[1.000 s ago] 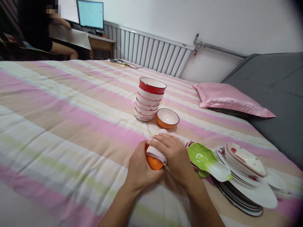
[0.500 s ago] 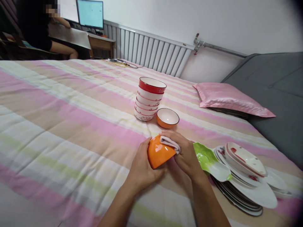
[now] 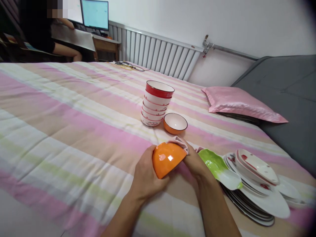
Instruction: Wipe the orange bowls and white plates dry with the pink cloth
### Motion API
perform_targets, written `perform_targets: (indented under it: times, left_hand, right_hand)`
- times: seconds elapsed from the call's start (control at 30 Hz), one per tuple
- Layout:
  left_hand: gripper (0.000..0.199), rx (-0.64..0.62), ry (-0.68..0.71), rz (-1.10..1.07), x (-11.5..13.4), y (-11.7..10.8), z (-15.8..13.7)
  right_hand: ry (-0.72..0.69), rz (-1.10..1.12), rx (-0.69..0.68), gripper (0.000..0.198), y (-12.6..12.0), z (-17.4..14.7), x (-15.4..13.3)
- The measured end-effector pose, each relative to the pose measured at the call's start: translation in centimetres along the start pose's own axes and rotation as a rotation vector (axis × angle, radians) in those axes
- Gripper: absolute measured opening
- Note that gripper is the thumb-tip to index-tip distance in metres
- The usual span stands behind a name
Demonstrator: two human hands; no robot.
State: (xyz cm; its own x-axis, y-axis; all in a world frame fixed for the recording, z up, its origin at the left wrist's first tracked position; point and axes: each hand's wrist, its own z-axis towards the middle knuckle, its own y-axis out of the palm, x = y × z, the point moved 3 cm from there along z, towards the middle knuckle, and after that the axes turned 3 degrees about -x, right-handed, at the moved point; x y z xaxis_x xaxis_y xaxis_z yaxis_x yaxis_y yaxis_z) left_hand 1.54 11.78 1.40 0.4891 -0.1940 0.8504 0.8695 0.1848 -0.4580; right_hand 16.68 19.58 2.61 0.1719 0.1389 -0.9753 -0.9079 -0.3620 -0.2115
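Bowl [image 3: 169, 160] in left hand [image 3: 146, 176]; cloth [image 3: 182, 143], seemingly folded, in right hand [image 3: 195, 162].

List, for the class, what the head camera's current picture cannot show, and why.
Head view: inside of the glossy orange round bowl; its own outer wall hides it.
Head view: fingertips of the bare right hand; hidden behind the bowl and folded pink cloth.
Head view: faint marks on the rectangular pale-blue screen; too small.

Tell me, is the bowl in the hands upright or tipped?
Tipped: the held bowl shows its rounded outside, and its rim slants.
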Motion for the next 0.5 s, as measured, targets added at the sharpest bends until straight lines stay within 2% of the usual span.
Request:
perform_targets:
  times: [0.1,0.23,0.37,0.5]
  left_hand:
    - [0.070,0.036,0.037,0.031,0.2,0.2,-0.2]
    - [0.069,0.076,0.147,0.087,0.5,0.3,-0.2]
    - [0.071,0.116,0.233,0.151,0.4,0.4,-0.3]
    - [0.071,0.135,0.248,0.175,0.2,0.5,-0.4]
  right_hand:
    - [-0.001,-0.060,-0.027,0.035,-0.6,-0.4,-0.5]
    - [-0.069,-0.121,-0.085,0.028,-0.8,-0.9,-1.7]
    - [-0.170,-0.237,-0.114,0.036,-0.6,-1.5,-3.0]
    - [-0.213,-0.390,-0.116,0.045,-0.1,-2.1,-3.9]
